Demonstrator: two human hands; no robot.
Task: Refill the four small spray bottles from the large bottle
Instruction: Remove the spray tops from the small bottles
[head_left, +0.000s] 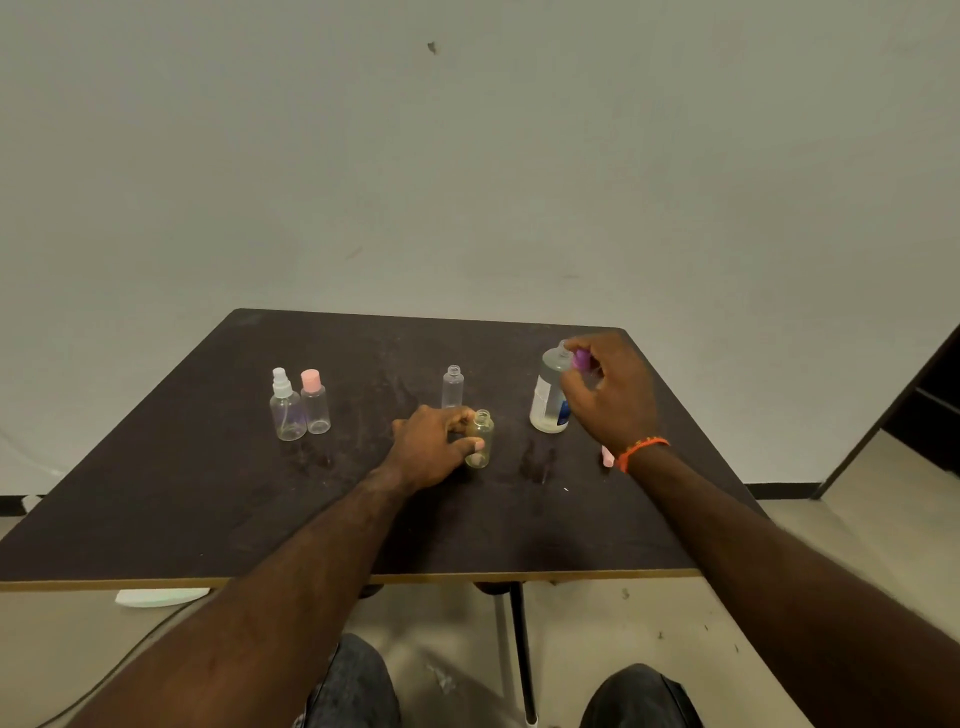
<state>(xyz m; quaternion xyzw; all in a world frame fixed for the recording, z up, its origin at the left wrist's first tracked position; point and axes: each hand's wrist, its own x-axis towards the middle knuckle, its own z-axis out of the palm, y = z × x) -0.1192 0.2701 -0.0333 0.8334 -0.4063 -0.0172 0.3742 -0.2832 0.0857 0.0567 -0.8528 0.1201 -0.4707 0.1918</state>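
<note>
Dark bench (208, 499) against a pale wall (467, 156), seen from above. Left hand (431, 447) is wrapped round a small open bottle (480, 439), thumb across its front, fingers behind; the bottle stands upright on the bench near the middle, no cap on, yellowish tint. Just behind it stands another small open bottle (453, 387), clear, uncapped, upright, untouched.

Right hand (608, 395) is up at the neck of the large bottle (550, 397), which stands upright at the right side of the bench, partly full of clear liquid, white and blue label. The right fingers pinch a purple cap (581, 359) right beside the large bottle's mouth; can't tell whether the cap is on the neck or just next to it. Orange bracelet (641, 449) on the right wrist. A small pink piece (607, 458) lies on the bench just left of that wrist, mostly hidden.

Far left of the bench: a clear spray bottle (287, 410) with a white sprayer top, touching or nearly touching a small bottle with a pink cap (315, 402); both upright, well apart from the hands.

Below the bench edge: knees in dark jeans (358, 686), a bench leg (522, 654), a cable on the floor (130, 654).
</note>
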